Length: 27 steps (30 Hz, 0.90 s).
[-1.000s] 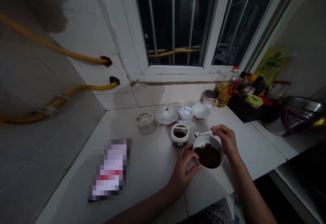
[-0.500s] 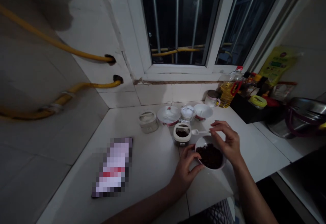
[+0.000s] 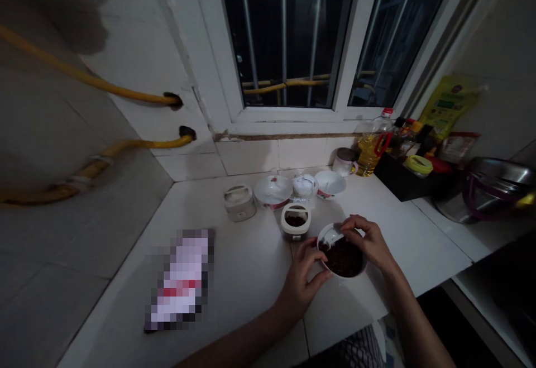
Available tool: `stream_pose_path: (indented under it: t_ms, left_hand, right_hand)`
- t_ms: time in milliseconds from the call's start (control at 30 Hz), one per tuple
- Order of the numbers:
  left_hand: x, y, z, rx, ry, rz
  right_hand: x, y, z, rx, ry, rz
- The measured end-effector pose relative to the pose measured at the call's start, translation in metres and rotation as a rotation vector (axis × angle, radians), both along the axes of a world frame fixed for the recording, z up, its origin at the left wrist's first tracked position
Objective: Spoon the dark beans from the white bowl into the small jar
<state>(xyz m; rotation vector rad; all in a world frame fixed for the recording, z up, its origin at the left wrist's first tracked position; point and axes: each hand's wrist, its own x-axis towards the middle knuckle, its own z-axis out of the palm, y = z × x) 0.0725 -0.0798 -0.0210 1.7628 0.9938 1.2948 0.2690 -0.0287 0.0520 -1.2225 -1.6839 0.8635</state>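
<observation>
White tabletop (image 3: 240, 267) carries a bowl (image 3: 329, 230). Left hand (image 3: 305, 274) grips its side, fingers half-spread; right hand (image 3: 371, 239) pinches a spoon (image 3: 332, 240) between closed fingers, over it.

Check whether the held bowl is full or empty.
Partly full: the bowl holds dark contents, with bare white wall above them; depth cannot be told.

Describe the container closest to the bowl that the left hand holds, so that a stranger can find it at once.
Look below the window at the white counter. Just beyond the left hand, left of the bowl it holds, stands a small pale-rimmed container. Dark bits show inside, while the similar container farther left looks pale.
</observation>
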Motion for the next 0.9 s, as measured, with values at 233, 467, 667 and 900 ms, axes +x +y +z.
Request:
stream_pose_path:
  t_ms: [233, 467, 667, 900]
  left_hand:
    - [0.0, 0.0, 0.003, -0.004, -0.012, 0.0]
    - [0.0, 0.0, 0.001, -0.023, -0.013, 0.004]
    - [-0.001, 0.0, 0.003, -0.038, -0.012, -0.009]
    - [0.0, -0.001, 0.003, -0.03, -0.009, -0.008]
  right_hand:
    - [0.008, 0.013, 0.002, -0.161, 0.251, -0.108]
    - [0.011, 0.023, 0.01, -0.119, 0.23, -0.096]
    - [0.009, 0.021, 0.002, -0.172, 0.231, -0.089]
    - [0.011, 0.016, -0.005, -0.184, 0.265, -0.097]
